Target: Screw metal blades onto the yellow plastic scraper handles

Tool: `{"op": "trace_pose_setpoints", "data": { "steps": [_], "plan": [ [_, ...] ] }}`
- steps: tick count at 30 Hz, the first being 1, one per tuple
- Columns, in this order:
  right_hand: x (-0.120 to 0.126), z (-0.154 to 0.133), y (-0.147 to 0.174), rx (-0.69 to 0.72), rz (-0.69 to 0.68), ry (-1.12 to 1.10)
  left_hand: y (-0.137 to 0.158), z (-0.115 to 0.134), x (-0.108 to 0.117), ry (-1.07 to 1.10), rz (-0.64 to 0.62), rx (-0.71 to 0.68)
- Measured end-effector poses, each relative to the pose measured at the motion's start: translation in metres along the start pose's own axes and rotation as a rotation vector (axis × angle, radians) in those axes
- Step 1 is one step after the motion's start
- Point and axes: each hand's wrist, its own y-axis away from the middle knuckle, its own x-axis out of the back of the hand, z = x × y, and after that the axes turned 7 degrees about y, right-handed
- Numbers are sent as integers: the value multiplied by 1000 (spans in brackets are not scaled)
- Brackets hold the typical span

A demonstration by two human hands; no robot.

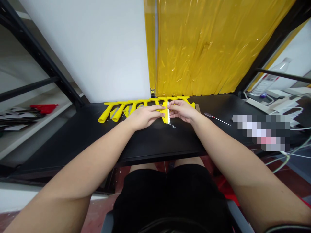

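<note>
My left hand (145,117) pinches the left side of a flat yellow plastic piece (165,119), with its fingertips on the surface. A narrow whitish strip (168,114) lies along the piece's right edge, and the fingers of my right hand (181,111) close on it there. Just below them on the tabletop are some tiny shiny parts (173,126), too small to name for sure. Behind my hands runs a row of yellow T-shaped plastic handles (119,113), partly hidden by my left hand.
A screwdriver (216,118) with a red and dark handle lies right of my hands on the black table (97,142). Farther right are white cables (298,110), a clear bottle (269,79) and a blurred-out item (262,131). Yellow plastic sheeting (206,48) hangs behind.
</note>
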Motion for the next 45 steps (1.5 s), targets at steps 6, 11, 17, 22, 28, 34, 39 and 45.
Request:
{"op": "trace_pose_setpoints", "data": {
  "steps": [6, 11, 17, 22, 28, 34, 39, 45],
  "plan": [
    [-1, 1, 1, 24, -63, 93, 0, 2, 0, -10, -10, -30],
    [0, 6, -3, 49, -72, 135, 0, 1, 0, -13, 22, -71],
    [17, 3, -1, 123, -108, 514, 2, -6, 1, -6, 38, -72],
    [31, -2, 7, 260, -296, 937, 4, -11, 2, -29, 52, -43],
    [22, 5, 5, 185, -348, 1096, 4, -12, 2, -38, 65, -54],
    [18, 6, 4, 188, -304, 1111, 4, -11, 4, -28, 72, -45],
    [32, -6, 12, 169, -366, 1020, 4, -10, 5, -13, 69, -35],
    [38, -10, 15, 94, -528, 1080, 5, -10, 5, 13, 80, -12]
  ]
}}
